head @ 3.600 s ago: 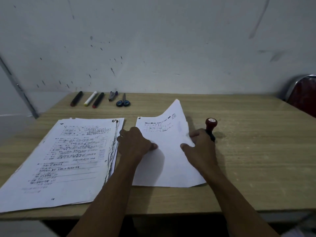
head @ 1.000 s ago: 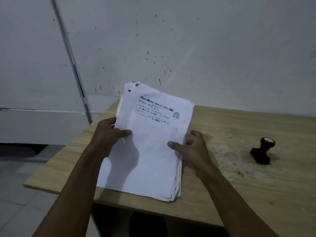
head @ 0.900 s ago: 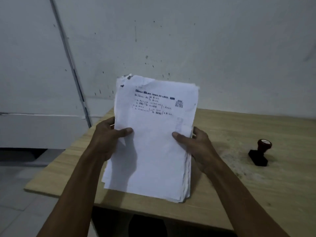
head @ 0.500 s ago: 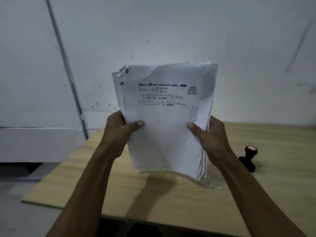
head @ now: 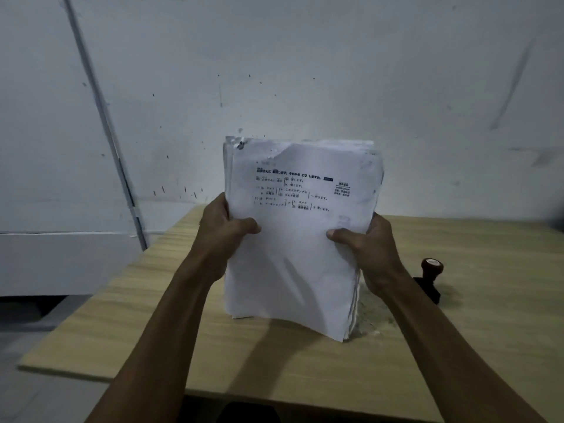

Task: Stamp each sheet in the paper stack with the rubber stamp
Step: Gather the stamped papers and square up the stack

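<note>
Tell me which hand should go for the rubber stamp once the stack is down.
Probably the right hand. The rubber stamp stands on the table just beyond that wrist, while the left hand grips the paper stack on its far side.

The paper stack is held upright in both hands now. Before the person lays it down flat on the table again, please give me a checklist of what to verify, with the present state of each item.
1. Left hand grips the left edge of the paper stack: ok.
2. Right hand grips the right edge: ok.
3. Sheet edges squared: not ok; the lower right corner is fanned.
4. Bottom edge resting on the wooden table: cannot tell.
5. Rubber stamp stands apart from the stack, to its right: ok.
6. Every sheet stamped: cannot tell; only the front sheet shows.
</note>
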Action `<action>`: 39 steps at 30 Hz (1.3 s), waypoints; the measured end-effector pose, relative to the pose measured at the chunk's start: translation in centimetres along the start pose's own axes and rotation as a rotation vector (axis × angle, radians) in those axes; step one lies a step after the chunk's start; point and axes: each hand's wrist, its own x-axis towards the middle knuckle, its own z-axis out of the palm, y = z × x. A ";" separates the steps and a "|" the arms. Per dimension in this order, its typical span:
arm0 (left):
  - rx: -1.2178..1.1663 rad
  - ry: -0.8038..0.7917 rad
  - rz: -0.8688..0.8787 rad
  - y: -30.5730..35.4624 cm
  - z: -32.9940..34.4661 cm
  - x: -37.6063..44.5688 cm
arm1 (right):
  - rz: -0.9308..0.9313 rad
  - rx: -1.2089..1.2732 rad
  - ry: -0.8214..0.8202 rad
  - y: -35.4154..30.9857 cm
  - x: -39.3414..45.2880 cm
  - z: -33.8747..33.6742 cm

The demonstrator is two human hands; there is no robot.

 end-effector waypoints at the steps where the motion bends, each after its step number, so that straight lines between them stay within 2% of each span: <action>1: -0.004 0.005 0.001 0.0 0.1 0.0 | -0.007 -0.008 -0.002 0.0 0.1 0.1; 12: -0.057 0.058 0.025 0.3 -1.0 0.2 | 0.012 0.020 -0.036 0.1 1.3 0.4; 21: -0.032 0.132 -0.201 -5.0 0.1 -1.6 | 0.216 -0.075 -0.007 5.2 -1.1 -0.4; 26: -0.011 0.187 -0.242 -5.8 0.8 -1.7 | 0.234 -0.114 -0.001 5.4 -1.6 -0.1; 34: 0.067 0.119 -0.187 -6.3 1.0 -2.4 | 0.206 -0.122 -0.019 5.2 -2.0 -0.2; 39: 0.169 0.083 -0.098 -4.5 1.7 -1.8 | 0.166 -0.161 0.028 3.4 -1.5 -0.7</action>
